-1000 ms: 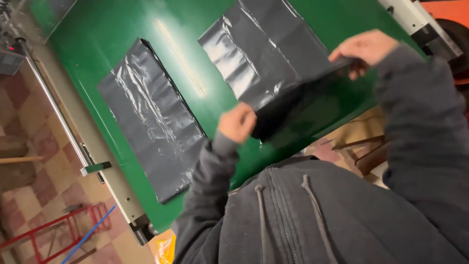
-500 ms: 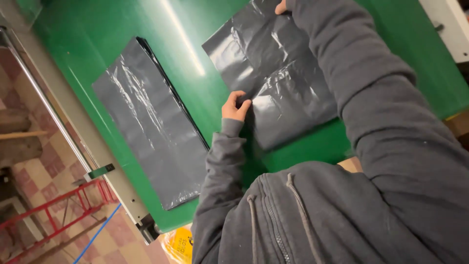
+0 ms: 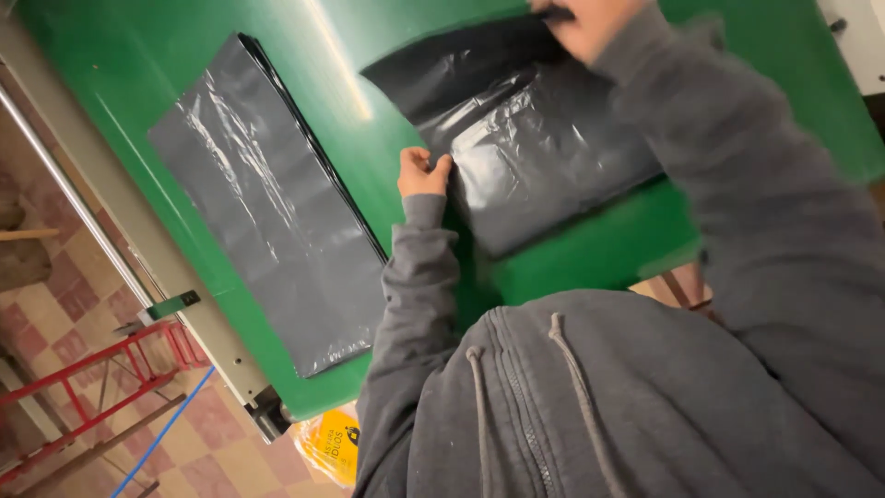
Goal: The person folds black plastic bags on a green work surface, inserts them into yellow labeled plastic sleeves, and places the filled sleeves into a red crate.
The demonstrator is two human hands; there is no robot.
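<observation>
A black plastic bag [image 3: 544, 157] lies on the green table [image 3: 138, 83], its far end raised off the surface. My left hand [image 3: 422, 173] pinches the bag's near left edge with the fingers curled on it. At the top of the view, my right hand [image 3: 590, 23] grips the lifted far edge, partly cut off by the frame. A flat stack of black plastic bags [image 3: 267, 203] lies to the left of my left hand, apart from it. Grey hoodie sleeves cover both arms and hide part of the bag.
A metal rail [image 3: 101, 231] runs along the table's left edge. Beyond it, on the chequered floor, stand a red metal frame [image 3: 101, 387] and a blue rod [image 3: 166, 429]. A yellow plastic bag [image 3: 334, 443] sits below the table's near corner.
The right hand has lifted the bag's far edge off the table. The left hand has stayed on the near edge, and the view has moved closer.
</observation>
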